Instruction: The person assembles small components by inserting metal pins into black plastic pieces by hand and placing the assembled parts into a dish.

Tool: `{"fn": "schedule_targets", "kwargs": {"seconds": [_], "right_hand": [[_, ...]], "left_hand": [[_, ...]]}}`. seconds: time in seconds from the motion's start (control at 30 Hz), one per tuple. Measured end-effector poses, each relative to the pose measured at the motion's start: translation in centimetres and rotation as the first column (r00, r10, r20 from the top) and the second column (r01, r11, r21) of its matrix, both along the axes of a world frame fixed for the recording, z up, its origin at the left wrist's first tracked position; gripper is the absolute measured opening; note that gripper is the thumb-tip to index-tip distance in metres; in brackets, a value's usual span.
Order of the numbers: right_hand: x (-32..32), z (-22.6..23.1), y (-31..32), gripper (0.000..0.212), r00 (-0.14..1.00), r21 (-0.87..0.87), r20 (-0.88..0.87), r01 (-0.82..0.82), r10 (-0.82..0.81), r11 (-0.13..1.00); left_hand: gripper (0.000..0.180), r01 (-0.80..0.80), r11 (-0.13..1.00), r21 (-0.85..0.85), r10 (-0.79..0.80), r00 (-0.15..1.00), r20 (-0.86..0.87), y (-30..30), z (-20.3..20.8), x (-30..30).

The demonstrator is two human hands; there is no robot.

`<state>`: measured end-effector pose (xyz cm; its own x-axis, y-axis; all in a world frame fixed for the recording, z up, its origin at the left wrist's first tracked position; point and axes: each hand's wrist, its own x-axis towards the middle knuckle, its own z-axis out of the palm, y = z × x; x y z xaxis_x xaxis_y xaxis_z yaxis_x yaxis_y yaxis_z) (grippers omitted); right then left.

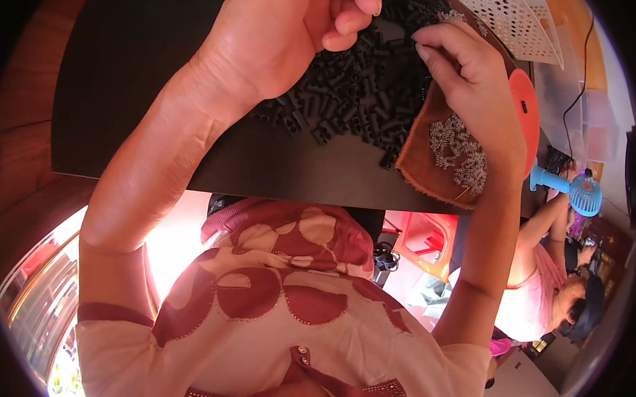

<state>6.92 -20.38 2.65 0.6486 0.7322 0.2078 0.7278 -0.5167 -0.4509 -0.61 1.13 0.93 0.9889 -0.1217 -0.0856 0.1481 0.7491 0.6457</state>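
A heap of small black plastic parts (pixel 349 92) lies on a black table (pixel 138 72). My left hand (pixel 291 31) hovers over the heap's near-left side with its fingers curled into the palm; anything inside is hidden. My right hand (pixel 468 74) is at the heap's right edge, thumb and fingers pinched together, and I make out nothing between the tips. Under the right hand lies a brown cloth pad (pixel 429 166) carrying several small silvery springs (pixel 456 148).
A white perforated basket (pixel 515 16) stands at the far right of the table, next to an orange-red round object (pixel 529 114). A blue hand fan (pixel 577 189) and another person (pixel 545 288), seated, are at the lower right. An orange stool (pixel 424 240) stands below the table edge.
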Motion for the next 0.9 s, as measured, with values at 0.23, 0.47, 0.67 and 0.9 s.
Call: {"fn": "schedule_targets", "kwargs": {"seconds": [0.23,0.47,0.67,0.9], "right_hand": [[0.2,-0.4,1.9,0.013,0.971,-0.048,0.229,-0.051,0.061,0.998],[1.5,-1.3,3.5,0.013,0.959,-0.221,0.278,0.01,0.053,0.975],[1.3,-1.9,2.7,0.012,0.978,-0.21,0.202,-0.018,0.061,0.978],[0.1,-0.2,3.9,0.012,0.97,-0.293,0.245,0.089,-0.015,0.952]], "left_hand": [[0.03,-0.022,1.0,0.004,0.022,0.999,-0.023,0.6,-0.1,0.4],[0.03,0.004,1.0,0.0,-0.004,1.0,0.018,1.1,-1.6,0.9],[0.031,0.015,1.0,-0.018,-0.015,0.999,0.029,1.1,-1.6,0.8],[0.033,0.044,0.999,-0.004,-0.044,0.998,0.043,0.6,-1.2,0.9]]}}
